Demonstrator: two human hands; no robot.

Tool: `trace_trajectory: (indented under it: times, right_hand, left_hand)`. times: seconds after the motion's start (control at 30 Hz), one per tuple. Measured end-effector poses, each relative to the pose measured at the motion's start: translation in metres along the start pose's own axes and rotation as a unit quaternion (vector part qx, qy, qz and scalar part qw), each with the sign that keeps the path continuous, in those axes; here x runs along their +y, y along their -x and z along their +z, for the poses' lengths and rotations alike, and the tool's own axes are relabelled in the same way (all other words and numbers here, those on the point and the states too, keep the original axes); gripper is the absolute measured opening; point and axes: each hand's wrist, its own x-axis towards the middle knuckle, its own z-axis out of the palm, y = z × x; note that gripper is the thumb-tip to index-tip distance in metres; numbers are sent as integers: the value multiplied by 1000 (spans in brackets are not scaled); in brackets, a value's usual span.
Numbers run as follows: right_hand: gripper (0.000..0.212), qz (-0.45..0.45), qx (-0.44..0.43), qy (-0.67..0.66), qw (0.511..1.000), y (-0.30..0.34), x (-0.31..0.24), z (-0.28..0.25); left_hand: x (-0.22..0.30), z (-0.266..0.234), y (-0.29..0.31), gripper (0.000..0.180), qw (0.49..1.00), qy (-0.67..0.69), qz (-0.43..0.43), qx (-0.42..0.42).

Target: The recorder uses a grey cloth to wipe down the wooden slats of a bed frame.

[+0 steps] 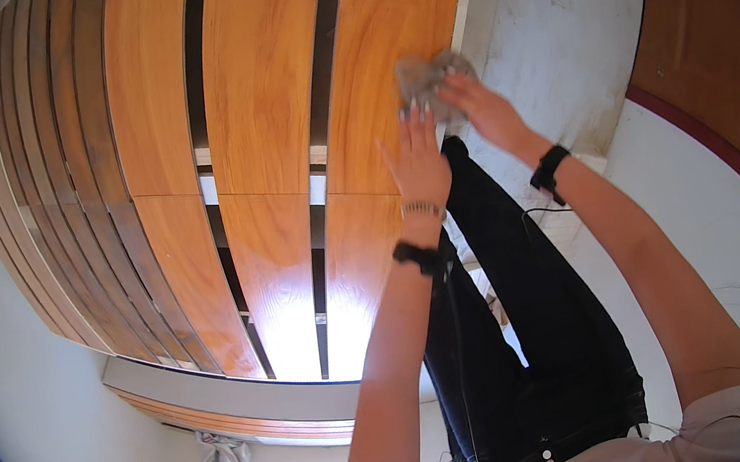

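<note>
A greyish-brown cloth [422,80], bunched and slightly blurred, lies at the edge of an orange-brown wooden board [378,29]. My right hand [484,111] presses on it with the fingers bent over its right part. Just left of that, my left hand [420,161] rests with fingers stretched out, its fingertips at the cloth's lower edge. The left palm lies over the board's right side, and whether it bears on the wood I cannot tell. Both wrists wear black bands, and the left one also has a beaded bracelet [422,210].
More orange-brown boards [256,76] run alongside with dark gaps between them, then narrower brown slats [89,110] farther left. A pale, stained panel [563,20] stands right of the boards. A dark red-edged wooden piece [709,37] is at far right. My legs in black trousers [540,282] stand close by.
</note>
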Motion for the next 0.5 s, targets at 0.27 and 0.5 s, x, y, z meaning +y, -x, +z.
trace_trajectory:
  times: [0.27, 0.5]
  right_hand:
    - [48, -16, 172, -181, 968, -126, -31, -15]
    - [39, -132, 120, -218, 960, -159, -158, 69]
  left_hand:
    - [-56, -113, -125, 46, 987, 4, 14, 163]
    - [-166, -125, -20, 43, 967, 72, -67, 236]
